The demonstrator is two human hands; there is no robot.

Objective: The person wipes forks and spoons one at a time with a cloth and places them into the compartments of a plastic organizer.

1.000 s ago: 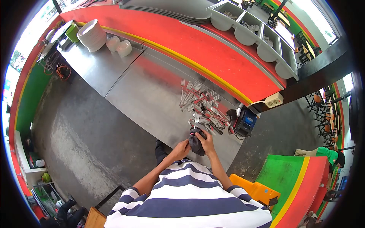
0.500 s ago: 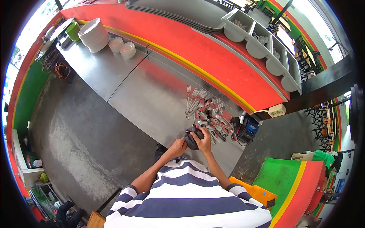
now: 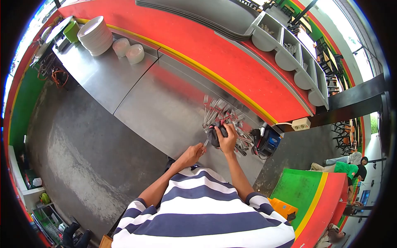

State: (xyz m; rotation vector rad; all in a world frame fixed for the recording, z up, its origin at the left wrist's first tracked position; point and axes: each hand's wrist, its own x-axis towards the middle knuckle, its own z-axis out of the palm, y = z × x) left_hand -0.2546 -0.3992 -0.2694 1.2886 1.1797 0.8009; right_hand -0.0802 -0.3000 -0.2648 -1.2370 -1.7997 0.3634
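My left hand (image 3: pixel 192 155) is closed around the end of a metal piece of cutlery (image 3: pixel 206 143), whose other end runs into a dark cloth (image 3: pixel 214 135). Whether it is a fork or a spoon is hidden. My right hand (image 3: pixel 227 139) grips the bunched cloth, its fingers wrapped round it. Just beyond that hand lies a loose pile of forks and spoons (image 3: pixel 215 108) on the steel counter (image 3: pixel 165 103). Part of the pile is covered by my right hand and the cloth.
A blue and black device (image 3: pixel 271 142) stands right of the pile. Stacked white plates (image 3: pixel 96 37) and small bowls (image 3: pixel 135 53) are at the counter's far left. On the red ledge sit grey trays (image 3: pixel 198 14) and a sectioned cutlery holder (image 3: pixel 285 62). Another person (image 3: pixel 345 168) is at far right.
My hands have moved apart: the right hand with the cloth went up and right, toward the pile. The metal piece in my left hand now shows between them. The view has shifted slightly.
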